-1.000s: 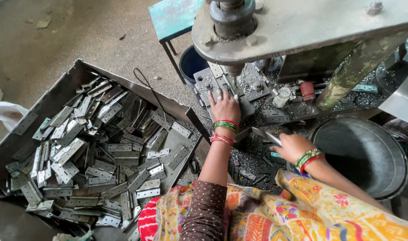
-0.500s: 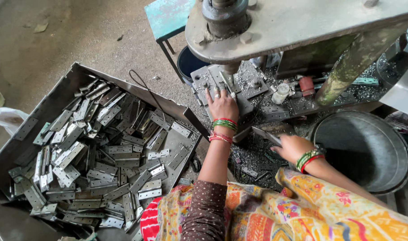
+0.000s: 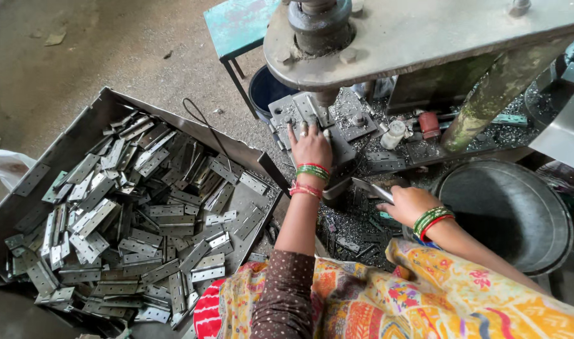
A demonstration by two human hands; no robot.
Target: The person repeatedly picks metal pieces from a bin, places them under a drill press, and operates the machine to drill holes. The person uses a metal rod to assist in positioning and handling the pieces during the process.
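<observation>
Steel hinge leaves [image 3: 142, 220] filled the large sheet-metal tray [image 3: 89, 119] on the person's left, heaped loosely and crossing at all angles; the tray sat tilted on the concrete floor [image 3: 80, 50], close enough for an arm's reach without rising.

Head view, only view available. Left hand [image 3: 310, 145] lay palm down on the die plate [image 3: 299, 113] of the press, directly under the ram [image 3: 318, 25]. Fingers were spread and flat, pressing on the plate or a piece on it; no grasp visible, and whether a leaf sat beneath the fingertips could not be told. Judged: flat hand suited seating or steadying a part against the die stops.

Right hand [image 3: 407, 204] was closed around one flat metal leaf [image 3: 372, 188], which projected toward the die. Held by one end, probably so the free end could be slid in edge-first. Hand hovered over the scrap-strewn press bed [image 3: 356, 232], just beside the left forearm.

A round dark metal tub [image 3: 507, 213] stood to the right of the right wrist, near the press leg [image 3: 494, 94], so within an easy drop for that hand. Contents not discernible.

A small white bottle [image 3: 394, 133] and a red cylindrical item [image 3: 429, 124] rested on the bed behind the die, apart from both hands. A blue-green stool [image 3: 237, 25] stood beyond the press, with a dark bucket [image 3: 268, 91] under its edge.

Bangles on both wrists; patterned fabric covered the lap in the lower frame.
</observation>
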